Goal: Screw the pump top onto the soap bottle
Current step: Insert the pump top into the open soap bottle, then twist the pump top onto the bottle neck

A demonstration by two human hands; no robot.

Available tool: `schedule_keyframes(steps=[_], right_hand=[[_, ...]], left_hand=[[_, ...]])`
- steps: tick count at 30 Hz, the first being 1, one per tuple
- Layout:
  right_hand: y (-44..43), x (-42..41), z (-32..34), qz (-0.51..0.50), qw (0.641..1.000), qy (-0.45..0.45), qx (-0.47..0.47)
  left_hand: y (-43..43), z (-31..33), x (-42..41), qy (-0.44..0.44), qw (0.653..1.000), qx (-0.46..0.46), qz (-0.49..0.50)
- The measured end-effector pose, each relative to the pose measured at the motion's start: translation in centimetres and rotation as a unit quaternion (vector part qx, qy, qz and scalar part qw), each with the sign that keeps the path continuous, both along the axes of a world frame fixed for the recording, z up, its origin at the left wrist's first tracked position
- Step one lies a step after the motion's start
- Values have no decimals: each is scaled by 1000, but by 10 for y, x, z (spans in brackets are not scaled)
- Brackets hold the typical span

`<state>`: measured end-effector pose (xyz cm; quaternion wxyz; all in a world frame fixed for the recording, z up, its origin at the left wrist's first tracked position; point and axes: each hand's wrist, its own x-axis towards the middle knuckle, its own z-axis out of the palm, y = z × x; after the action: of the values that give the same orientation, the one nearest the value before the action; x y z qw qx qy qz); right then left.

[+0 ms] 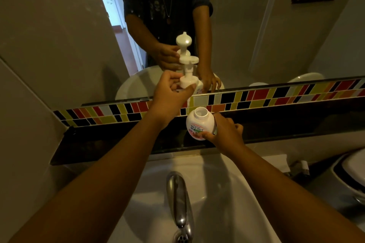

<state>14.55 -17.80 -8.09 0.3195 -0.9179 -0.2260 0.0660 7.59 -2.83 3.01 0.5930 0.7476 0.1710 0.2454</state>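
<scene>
A white soap bottle (199, 124) with a pink and green label stands on the dark ledge behind the sink, its round neck open. My right hand (225, 134) grips its right side and lower front. My left hand (169, 96) holds the white pump top (186, 65) upright by its screw collar, up and to the left of the bottle's neck. Its dip tube hangs down behind my fingers toward the bottle. The pump and bottle are apart. The mirror behind repeats both hands and the pump.
A dark ledge (118, 144) runs under a strip of coloured tiles (276, 94) and the mirror (59, 25). Below is a white basin (227, 183) with a chrome tap (178, 199). A white toilet (353, 173) is at the right edge.
</scene>
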Motion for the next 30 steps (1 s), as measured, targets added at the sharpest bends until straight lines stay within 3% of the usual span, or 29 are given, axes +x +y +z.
schedule_keyframes(steps=[8,16,30], right_hand=[[2,0,-1,-8,1000,-9,-6],[2,-1,-1,-15,1000,-16,-11],[3,1,-5,-13,1000,-19,-16]], left_hand=[[-15,-27,12,-12,998,-50,-21],[-18,-55,9,52,998,-28,-34],[-13,-79,3,90,993,-2,-81]])
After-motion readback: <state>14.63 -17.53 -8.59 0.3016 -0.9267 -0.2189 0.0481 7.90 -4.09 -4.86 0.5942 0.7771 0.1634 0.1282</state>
